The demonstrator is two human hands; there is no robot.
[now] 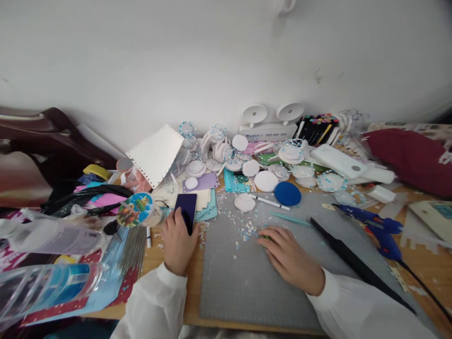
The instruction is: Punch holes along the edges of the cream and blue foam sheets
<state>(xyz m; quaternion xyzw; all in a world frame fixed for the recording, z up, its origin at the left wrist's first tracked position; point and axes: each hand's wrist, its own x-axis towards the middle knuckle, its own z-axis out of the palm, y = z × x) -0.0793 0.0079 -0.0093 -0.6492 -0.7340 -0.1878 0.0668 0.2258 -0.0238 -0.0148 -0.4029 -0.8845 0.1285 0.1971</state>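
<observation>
My left hand (179, 242) lies over the lower part of a dark-screened smartphone (189, 205), fingers along its left side and thumb at the lower right. The phone rests on pale paper sheets (208, 207) left of the cutting mat. Fingers bent together, my right hand (287, 256) is low over the grey cutting mat (240, 282). A bit of something green shows at its fingertips; its kind is hidden. Tiny white and blue paper scraps (247, 231) lie just left of those fingers. Beyond are a white paper disc (245, 203), a white pen (270, 202) and a blue round lid (287, 194).
A blue glue gun (383, 230) with its cord and a long black tool (339, 249) lie at right. White discs with beaded rings (221, 153) heap along the wall. Plastic bottles (56, 282), a patterned cup (137, 209) and a brown bag (45, 155) crowd the left.
</observation>
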